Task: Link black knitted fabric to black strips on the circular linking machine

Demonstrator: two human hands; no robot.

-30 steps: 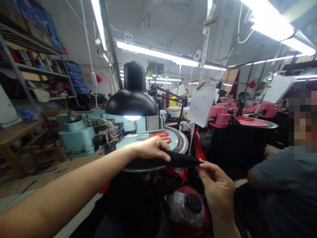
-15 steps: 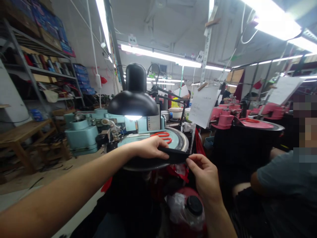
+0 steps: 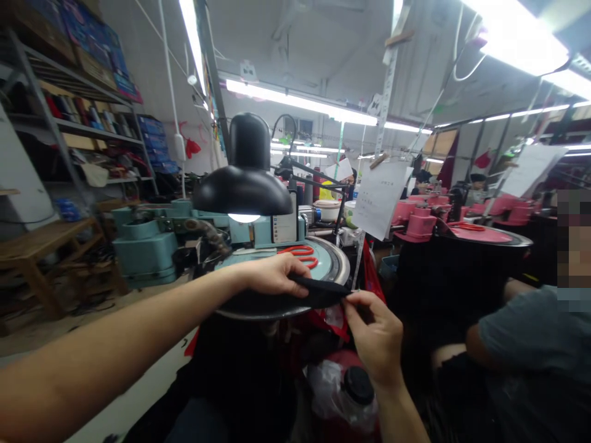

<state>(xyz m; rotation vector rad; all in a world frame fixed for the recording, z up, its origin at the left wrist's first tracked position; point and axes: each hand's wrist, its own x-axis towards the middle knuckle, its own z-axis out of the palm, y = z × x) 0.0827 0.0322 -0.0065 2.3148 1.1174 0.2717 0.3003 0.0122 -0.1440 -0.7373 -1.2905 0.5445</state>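
Note:
A strip of black fabric (image 3: pixel 323 294) is stretched between my two hands at the front rim of a round machine dial (image 3: pixel 339 267). My left hand (image 3: pixel 277 275) grips the fabric between thumb and fingers above the dial's near side. At the strip's right end, my right hand (image 3: pixel 373 329) pinches the edge between thumb and index finger. Scissors with orange-red handles (image 3: pixel 300 253) lie on the pale blue plate just behind my left hand. Part of the fabric under my left hand blends with the dark rim and is hard to make out.
A black lamp (image 3: pixel 242 191) hangs over the light-blue machine (image 3: pixel 144 249). Below my right hand stands a container with a black lid (image 3: pixel 357 384). At the right sits a co-worker in a grey sleeve (image 3: pixel 530 326), near pink machines (image 3: pixel 418 218). A wooden table (image 3: pixel 44 240) stands left.
Both hands and the fabric have shifted slightly left in the view, with the grips unchanged. The lamp and dial also appear a little further left as the camera moved.

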